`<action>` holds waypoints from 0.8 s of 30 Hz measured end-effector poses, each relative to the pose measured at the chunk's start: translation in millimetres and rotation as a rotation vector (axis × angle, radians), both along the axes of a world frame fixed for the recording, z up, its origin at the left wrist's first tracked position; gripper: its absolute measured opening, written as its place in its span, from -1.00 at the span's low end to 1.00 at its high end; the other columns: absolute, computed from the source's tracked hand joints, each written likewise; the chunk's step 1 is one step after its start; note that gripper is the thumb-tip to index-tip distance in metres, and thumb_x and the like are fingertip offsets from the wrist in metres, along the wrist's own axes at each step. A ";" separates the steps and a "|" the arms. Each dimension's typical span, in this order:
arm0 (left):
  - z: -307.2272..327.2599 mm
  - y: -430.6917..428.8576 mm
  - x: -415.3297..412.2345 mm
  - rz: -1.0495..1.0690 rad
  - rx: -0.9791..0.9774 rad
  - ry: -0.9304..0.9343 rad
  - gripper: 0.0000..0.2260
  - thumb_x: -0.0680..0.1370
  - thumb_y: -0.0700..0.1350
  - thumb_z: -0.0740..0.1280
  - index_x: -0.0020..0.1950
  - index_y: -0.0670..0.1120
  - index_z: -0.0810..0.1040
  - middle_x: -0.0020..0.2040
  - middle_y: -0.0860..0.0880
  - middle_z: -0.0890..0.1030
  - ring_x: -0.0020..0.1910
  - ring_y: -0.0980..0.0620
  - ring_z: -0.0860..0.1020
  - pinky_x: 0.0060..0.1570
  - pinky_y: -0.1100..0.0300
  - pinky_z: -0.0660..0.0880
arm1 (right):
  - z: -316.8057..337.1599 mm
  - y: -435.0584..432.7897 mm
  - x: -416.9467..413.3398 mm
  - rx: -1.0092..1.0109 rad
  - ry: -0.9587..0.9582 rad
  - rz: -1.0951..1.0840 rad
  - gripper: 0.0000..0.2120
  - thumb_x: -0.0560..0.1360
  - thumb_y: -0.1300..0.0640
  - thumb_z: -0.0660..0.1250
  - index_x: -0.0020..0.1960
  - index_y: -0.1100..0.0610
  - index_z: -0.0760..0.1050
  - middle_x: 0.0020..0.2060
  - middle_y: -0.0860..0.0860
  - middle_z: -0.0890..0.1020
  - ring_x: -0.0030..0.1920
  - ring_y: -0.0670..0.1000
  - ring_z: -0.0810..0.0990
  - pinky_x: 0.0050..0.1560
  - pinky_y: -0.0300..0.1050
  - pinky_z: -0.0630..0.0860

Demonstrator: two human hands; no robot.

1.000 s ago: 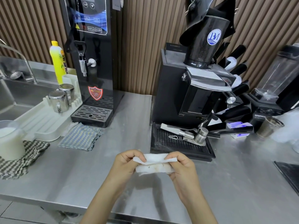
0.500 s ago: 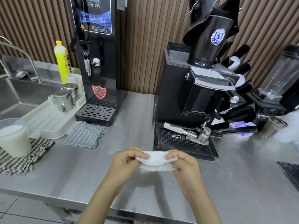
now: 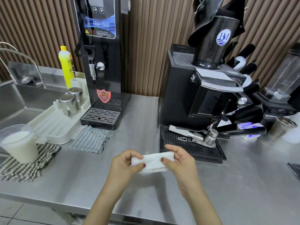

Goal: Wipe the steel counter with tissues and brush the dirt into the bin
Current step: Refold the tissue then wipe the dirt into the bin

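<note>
One white tissue (image 3: 153, 161), folded, held above steel desk (image 3: 81, 181) near front edge, just ahead of grinder drip tray (image 3: 191, 147). Two hands on it: left hand (image 3: 125, 164) pinching left end, thumb on top; right hand (image 3: 180, 159) pinching right end. Both grips narrow, closed on tissue. Faint brown marks along tissue's lower edge. On desk left: two cloths — blue checked cloth (image 3: 90, 140), grey striped cloth (image 3: 27, 164) under one cup of white liquid (image 3: 19, 145). Two steel jugs (image 3: 69, 106) on white drain rack (image 3: 53, 125). One yellow bottle (image 3: 66, 65). One black water dispenser (image 3: 100, 62), one coffee grinder (image 3: 199, 88).
</note>
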State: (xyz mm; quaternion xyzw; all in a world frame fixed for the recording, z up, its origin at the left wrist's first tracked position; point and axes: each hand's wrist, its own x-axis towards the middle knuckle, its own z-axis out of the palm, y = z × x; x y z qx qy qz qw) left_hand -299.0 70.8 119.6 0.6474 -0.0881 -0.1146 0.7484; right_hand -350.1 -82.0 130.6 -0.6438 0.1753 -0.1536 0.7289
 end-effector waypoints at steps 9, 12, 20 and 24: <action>-0.9 16.5 42.1 -0.040 0.008 -0.024 -0.81 0.38 -0.50 0.33 -0.19 -0.23 0.58 -0.40 0.03 0.62 -0.41 0.20 0.55 -0.39 0.41 0.45 | 0.0 17.9 28.2 0.014 0.072 0.032 -0.83 0.44 0.38 0.33 -0.24 0.18 0.61 -0.36 0.13 0.59 -0.34 0.05 0.51 -0.38 -0.22 0.45; -8.8 21.6 54.4 -0.044 0.019 0.015 -0.87 0.42 -0.43 0.34 -0.24 -0.23 0.60 -0.40 -0.02 0.60 -0.40 0.13 0.51 -0.35 0.32 0.43 | -2.5 24.2 37.1 0.059 0.058 -0.021 -0.84 0.45 0.39 0.31 -0.23 0.21 0.59 -0.40 0.08 0.61 -0.42 0.00 0.54 -0.43 -0.25 0.45; -21.8 26.7 58.7 0.046 0.035 0.117 -0.84 0.48 -0.44 0.27 -0.20 -0.21 0.42 -0.42 -0.06 0.58 -0.44 0.03 0.53 -0.49 0.25 0.48 | -25.4 31.4 54.0 0.144 0.095 0.001 -0.87 0.46 0.41 0.29 -0.22 0.28 0.54 -0.41 0.11 0.59 -0.50 -0.06 0.54 -0.52 -0.30 0.43; -29.7 33.9 60.2 0.172 0.029 0.088 -0.75 0.43 -0.41 0.30 -0.15 -0.16 0.26 -0.34 -0.14 0.49 -0.39 -0.05 0.48 -0.43 0.17 0.42 | -36.8 32.1 72.4 0.138 0.119 0.082 -0.86 0.46 0.42 0.28 -0.23 0.28 0.56 -0.43 0.09 0.59 -0.44 -0.03 0.53 -0.51 -0.31 0.45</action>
